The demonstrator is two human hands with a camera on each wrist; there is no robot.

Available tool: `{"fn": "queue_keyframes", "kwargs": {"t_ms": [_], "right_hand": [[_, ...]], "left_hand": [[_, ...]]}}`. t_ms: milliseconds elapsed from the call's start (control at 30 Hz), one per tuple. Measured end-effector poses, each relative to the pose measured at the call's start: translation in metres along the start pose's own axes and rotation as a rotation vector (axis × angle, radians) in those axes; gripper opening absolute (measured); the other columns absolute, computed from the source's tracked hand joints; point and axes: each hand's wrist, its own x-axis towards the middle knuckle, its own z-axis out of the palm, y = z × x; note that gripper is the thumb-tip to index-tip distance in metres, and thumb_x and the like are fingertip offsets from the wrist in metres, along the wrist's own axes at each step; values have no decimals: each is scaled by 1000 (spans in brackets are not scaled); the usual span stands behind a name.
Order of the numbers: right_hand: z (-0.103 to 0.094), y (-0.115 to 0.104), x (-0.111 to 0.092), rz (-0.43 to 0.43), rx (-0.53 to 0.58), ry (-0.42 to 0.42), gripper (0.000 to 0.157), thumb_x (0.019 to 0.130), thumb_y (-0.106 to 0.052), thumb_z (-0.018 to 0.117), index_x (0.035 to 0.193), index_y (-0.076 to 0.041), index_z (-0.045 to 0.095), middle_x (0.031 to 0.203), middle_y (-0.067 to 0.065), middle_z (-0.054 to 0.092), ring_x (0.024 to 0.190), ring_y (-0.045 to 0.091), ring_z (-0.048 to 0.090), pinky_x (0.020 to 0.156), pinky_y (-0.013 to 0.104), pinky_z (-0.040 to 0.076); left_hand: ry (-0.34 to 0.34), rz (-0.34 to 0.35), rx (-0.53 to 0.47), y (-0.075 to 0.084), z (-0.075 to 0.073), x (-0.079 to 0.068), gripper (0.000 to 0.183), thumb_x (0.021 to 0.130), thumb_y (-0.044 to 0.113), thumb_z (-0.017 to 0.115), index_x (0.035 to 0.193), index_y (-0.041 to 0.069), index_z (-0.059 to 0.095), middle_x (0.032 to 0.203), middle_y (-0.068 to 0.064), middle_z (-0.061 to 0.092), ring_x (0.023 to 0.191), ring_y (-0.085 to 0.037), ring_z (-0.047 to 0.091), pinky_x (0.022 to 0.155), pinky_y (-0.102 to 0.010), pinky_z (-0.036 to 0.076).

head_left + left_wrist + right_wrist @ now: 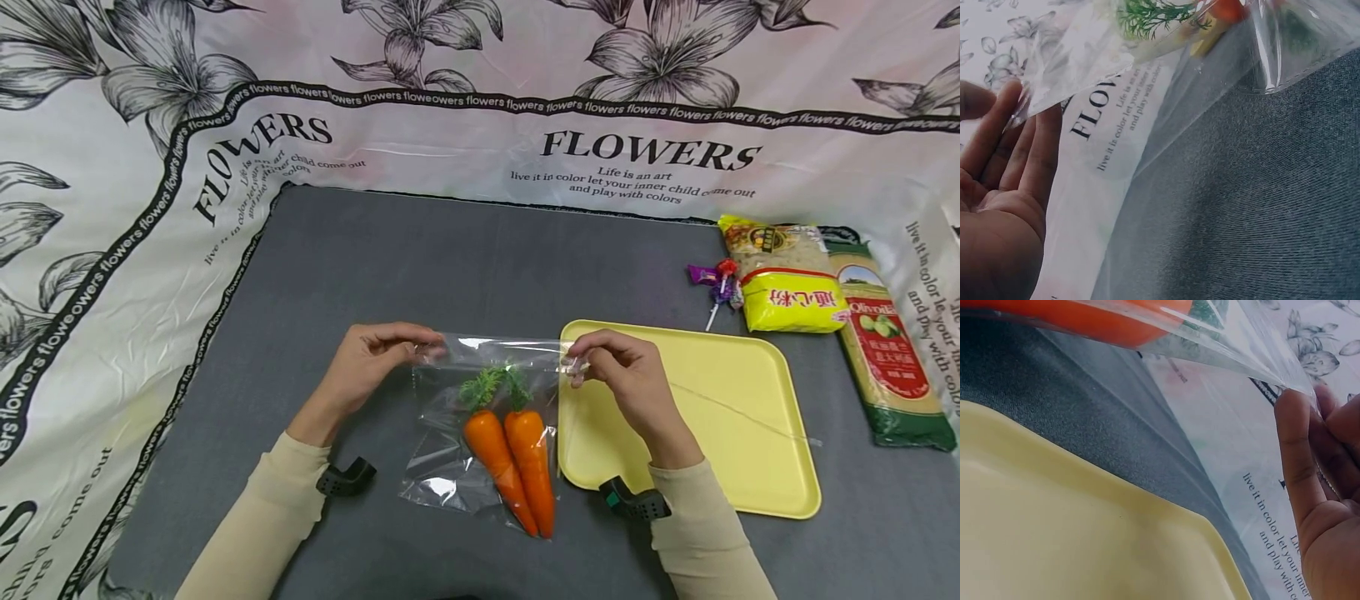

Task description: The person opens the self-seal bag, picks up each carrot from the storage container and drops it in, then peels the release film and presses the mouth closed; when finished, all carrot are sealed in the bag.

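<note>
Two orange carrots (495,450) with green leafy tops lie inside a clear plastic bag (442,442). The left hand (371,358) pinches the bag's upper left corner between thumb and fingers. At the upper right corner, the right hand (626,375) pinches the film the same way. The bag hangs stretched between both hands, its top edge uppermost. In the left wrist view the left hand (1013,162) grips the thin film near green leaves (1154,17). The right wrist view has the right hand (1322,469) pinching a bag corner, with an orange carrot (1104,322) behind the film.
A yellow tray (720,450) lies to the right, partly under the right hand. Beyond it are a yellow food packet (795,292), a green and red pasta packet (892,358) and wrapped lollipops (722,283). A flower-printed cloth (450,142) borders the grey surface (420,258).
</note>
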Motion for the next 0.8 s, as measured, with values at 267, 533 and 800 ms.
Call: {"fn": "queue_keyframes", "kwargs": {"t_ms": [267,533,800], "right_hand": [[4,-11,2,61,-145,49,10,87,-4,67,92,4,68,85,13,68,71,27,65,69,37,55],[15,-19,5,-8,-48,153,22,80,7,70,100,6,61,84,14,67,71,34,64,66,38,56],[21,0,-1,31,278,72,41,92,3,55,131,5,44,93,10,59,82,25,61,79,35,53]], "left_hand": [[83,13,102,21,14,-4,18,84,-1,68,102,-4,69,100,-17,69,93,-41,63,79,-39,53],[170,118,206,34,20,-4,17,83,-6,67,99,-2,70,96,-21,68,85,-36,66,74,-37,54],[86,90,8,15,16,0,34,88,1,65,121,2,58,107,-14,65,97,-30,64,83,-39,52]]}}
